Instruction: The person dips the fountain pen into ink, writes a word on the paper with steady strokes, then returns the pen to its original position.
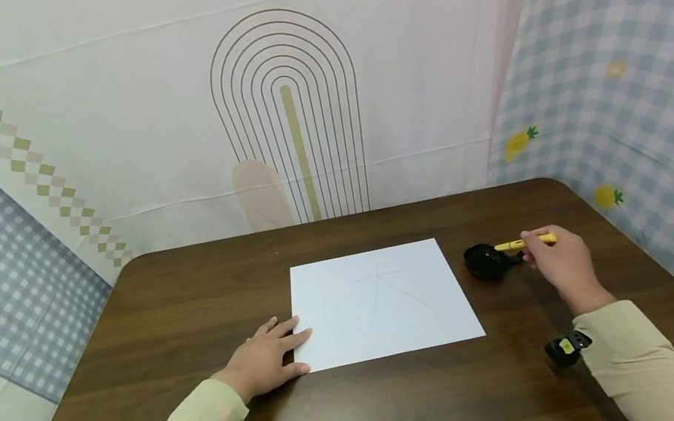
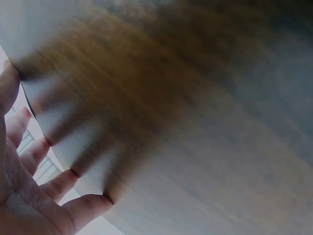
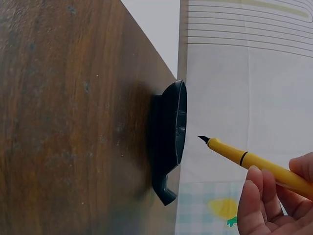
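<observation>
A sheet of white paper (image 1: 346,337) lies on the table, with several thin crossing lines drawn on it. My left hand (image 1: 268,358) rests with fingers spread on the paper's left edge; the left wrist view shows its fingertips (image 2: 61,186) from below. Between thumb and fingers, my right hand (image 1: 563,264) pinches a yellow fountain pen (image 3: 230,151). The pen's dark nib (image 3: 203,139) points toward a black shallow dish with a short bent handle (image 3: 166,127). In the right wrist view a gap shows between nib and dish. The dish (image 1: 487,262) stands right of the paper.
The brown wooden table (image 1: 412,408) ends at a white cloth backdrop (image 1: 421,75) printed with arches. A blue checked cloth with pineapples (image 1: 651,110) hangs along the right side. A dark wrist device (image 1: 565,351) is strapped at the right sleeve.
</observation>
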{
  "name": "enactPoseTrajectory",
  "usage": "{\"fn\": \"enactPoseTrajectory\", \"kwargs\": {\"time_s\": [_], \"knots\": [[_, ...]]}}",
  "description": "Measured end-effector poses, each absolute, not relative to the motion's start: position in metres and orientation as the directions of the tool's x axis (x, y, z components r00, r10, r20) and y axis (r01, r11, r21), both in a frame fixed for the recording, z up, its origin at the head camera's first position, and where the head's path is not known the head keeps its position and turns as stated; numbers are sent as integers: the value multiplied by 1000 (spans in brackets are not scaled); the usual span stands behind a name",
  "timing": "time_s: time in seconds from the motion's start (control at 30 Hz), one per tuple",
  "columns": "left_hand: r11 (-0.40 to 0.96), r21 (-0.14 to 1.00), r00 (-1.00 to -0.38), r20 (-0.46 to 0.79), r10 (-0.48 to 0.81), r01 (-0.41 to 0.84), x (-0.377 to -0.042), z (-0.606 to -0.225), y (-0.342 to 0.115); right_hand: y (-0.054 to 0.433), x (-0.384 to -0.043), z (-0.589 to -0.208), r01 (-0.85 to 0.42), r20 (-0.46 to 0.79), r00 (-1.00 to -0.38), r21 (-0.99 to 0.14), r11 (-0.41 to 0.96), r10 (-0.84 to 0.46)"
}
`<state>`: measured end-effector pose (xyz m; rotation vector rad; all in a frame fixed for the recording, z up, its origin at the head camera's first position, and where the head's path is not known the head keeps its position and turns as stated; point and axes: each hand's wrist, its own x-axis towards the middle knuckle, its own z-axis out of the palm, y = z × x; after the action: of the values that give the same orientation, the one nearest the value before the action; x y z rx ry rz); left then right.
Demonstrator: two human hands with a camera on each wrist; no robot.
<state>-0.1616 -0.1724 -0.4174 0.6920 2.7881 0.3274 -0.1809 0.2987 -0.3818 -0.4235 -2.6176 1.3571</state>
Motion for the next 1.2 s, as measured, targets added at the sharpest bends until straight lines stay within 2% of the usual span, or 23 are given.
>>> {"fn": "enactPoseTrajectory", "kwargs": {"time_s": [0.5,1.2], "knots": [[860,280,-854,-191,485,426,-162,-417,-173,305,-178,-391,167,48,-946,-775,610,321],[857,279,-853,-180,490,434,-162,-418,-173,308,-176,-405,205,106,-913,-714,670,393]]}}
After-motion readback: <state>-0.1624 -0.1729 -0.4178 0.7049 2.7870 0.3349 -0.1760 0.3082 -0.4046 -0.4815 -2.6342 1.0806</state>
